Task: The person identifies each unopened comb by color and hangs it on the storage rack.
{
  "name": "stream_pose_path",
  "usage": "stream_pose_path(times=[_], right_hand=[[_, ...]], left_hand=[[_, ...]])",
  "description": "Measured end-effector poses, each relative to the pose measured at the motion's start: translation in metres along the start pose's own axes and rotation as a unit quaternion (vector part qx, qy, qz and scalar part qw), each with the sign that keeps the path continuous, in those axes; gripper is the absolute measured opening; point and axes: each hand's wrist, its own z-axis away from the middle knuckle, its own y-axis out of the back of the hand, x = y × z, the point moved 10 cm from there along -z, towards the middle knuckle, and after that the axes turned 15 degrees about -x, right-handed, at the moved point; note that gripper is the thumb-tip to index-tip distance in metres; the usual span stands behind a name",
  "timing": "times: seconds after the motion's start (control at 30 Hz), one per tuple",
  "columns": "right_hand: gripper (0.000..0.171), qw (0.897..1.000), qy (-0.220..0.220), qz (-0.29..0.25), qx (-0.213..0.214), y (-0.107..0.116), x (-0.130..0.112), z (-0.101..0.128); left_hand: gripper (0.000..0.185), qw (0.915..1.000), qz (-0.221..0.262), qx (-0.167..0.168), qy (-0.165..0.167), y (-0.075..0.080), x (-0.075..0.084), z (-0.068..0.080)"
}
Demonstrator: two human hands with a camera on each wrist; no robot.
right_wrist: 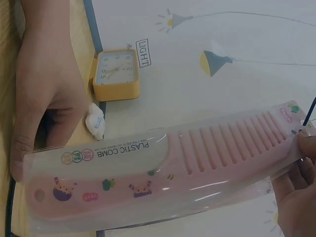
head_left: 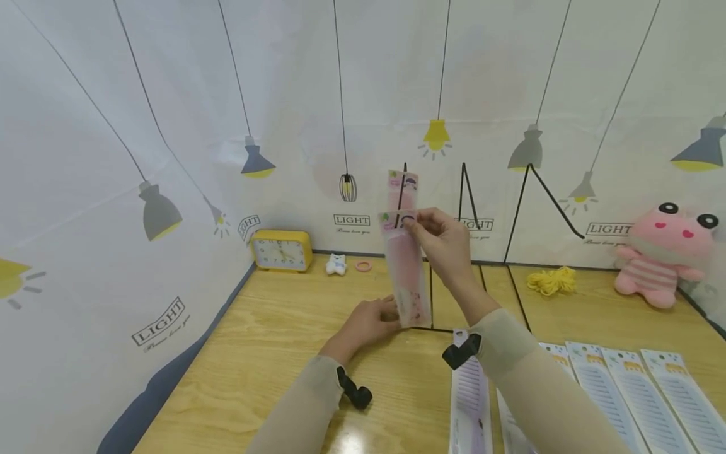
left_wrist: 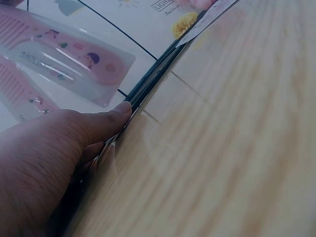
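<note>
The table [head_left: 272,353] holds spare packs; the comb [head_left: 409,277] stands upright against the rack [head_left: 468,189]; the right hand [head_left: 445,243] pinches its top near a hook; the left hand [head_left: 368,321] seems to steady the bottom; a missed hole could drop it.

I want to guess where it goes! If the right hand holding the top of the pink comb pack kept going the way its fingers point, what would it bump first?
Probably the other pink comb pack hanging on the black wire stand, just behind. The right hand pinches its pink comb pack right before it; depth is hard to judge.
</note>
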Motion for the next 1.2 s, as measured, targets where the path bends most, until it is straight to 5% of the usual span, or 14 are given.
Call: stream_pose_path(times=[0.5, 0.8, 1.2], right_hand=[[0.022, 0.996, 0.005, 0.056, 0.067, 0.014, 0.02, -0.047], [0.027, 0.995, -0.041, 0.05, 0.072, 0.013, 0.038, -0.063], [0.031, 0.993, -0.067, 0.075, 0.061, 0.023, 0.058, -0.037]], left_hand=[[0.04, 0.9994, 0.026, -0.018, -0.011, -0.002, 0.004, 0.001], [0.04, 0.9992, 0.031, -0.023, -0.007, -0.002, 0.002, 0.001], [0.04, 0.9994, 0.027, -0.019, -0.008, -0.002, 0.003, 0.001]])
